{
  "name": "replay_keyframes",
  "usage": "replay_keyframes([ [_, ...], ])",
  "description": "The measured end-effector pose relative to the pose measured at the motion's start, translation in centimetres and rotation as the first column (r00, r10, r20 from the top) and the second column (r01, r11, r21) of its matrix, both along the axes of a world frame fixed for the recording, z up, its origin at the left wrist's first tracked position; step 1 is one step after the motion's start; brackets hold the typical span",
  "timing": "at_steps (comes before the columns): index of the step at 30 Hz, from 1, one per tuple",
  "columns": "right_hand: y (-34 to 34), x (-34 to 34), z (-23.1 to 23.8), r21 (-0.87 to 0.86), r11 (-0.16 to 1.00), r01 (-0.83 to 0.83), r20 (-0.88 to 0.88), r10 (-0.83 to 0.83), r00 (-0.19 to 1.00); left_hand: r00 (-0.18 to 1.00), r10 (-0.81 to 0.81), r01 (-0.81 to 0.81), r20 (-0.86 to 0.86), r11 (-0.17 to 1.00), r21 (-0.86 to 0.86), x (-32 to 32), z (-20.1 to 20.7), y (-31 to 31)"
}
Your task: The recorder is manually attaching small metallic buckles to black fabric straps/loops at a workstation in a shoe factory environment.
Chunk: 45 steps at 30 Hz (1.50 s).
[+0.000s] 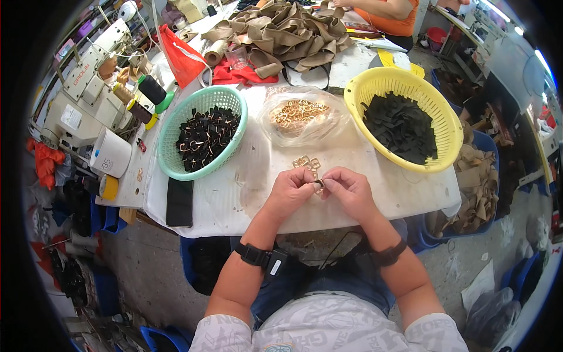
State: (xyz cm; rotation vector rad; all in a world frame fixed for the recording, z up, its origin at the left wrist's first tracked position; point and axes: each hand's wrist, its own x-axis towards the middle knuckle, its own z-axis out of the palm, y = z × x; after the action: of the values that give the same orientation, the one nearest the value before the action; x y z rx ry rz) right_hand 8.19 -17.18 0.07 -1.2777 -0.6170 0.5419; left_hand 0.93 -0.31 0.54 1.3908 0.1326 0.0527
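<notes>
My left hand (294,189) and my right hand (350,192) meet over the near part of the white-covered table, fingertips pinched together. Between them shows a bit of a small black strip (319,182); the fingers hide most of it, and whether a ring is on it I cannot tell. Just beyond my fingers lie several loose gold metal rings (305,162). A clear plastic bag (275,132) behind them holds many more gold rings (301,112). Black strips (402,126) fill the yellow basket (450,126) on the right. In the mint-green basket (166,141) on the left are black strips fitted with gold rings (206,138).
A black phone (179,202) lies at the table's left front edge. Sewing machines and thread cones (153,89) stand to the left. Brown fabric pieces (281,32) are heaped at the back, near a person in orange (393,14). A blue bin (489,149) sits at the right.
</notes>
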Motion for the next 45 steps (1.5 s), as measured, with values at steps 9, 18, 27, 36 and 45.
replay_keyframes([
  [9, -0.1, -0.2, -0.3, 0.025, 1.0, 0.011, 0.049, -0.012, 0.999, 0.998, 0.049, -0.05, 0.027, 0.998, 0.032, 0.0, -0.1, -0.5],
  [18, -0.2, 0.2, 0.2, -0.042, 0.999, 0.003, -0.078, -0.006, 0.997, 1.0, 0.009, -0.009, 0.01, 0.999, -0.045, 0.0, -0.3, 0.1],
  [27, -0.5, 0.8, 0.0, 0.062, 0.996, -0.059, -0.214, 0.071, 0.974, 1.0, 0.0, -0.001, 0.022, 1.0, 0.03, 0.0, -0.3, 0.0],
  [36, -0.5, 0.8, -0.1, 0.068, 0.996, -0.06, -0.207, 0.073, 0.976, 1.0, 0.003, -0.004, 0.026, 0.998, 0.06, 0.0, -0.6, 0.0],
  [45, -0.5, 1.2, 0.1, 0.04, 0.997, -0.066, -0.196, 0.073, 0.978, 1.0, 0.002, -0.001, -0.009, 0.994, 0.114, -0.2, 0.2, -0.3],
])
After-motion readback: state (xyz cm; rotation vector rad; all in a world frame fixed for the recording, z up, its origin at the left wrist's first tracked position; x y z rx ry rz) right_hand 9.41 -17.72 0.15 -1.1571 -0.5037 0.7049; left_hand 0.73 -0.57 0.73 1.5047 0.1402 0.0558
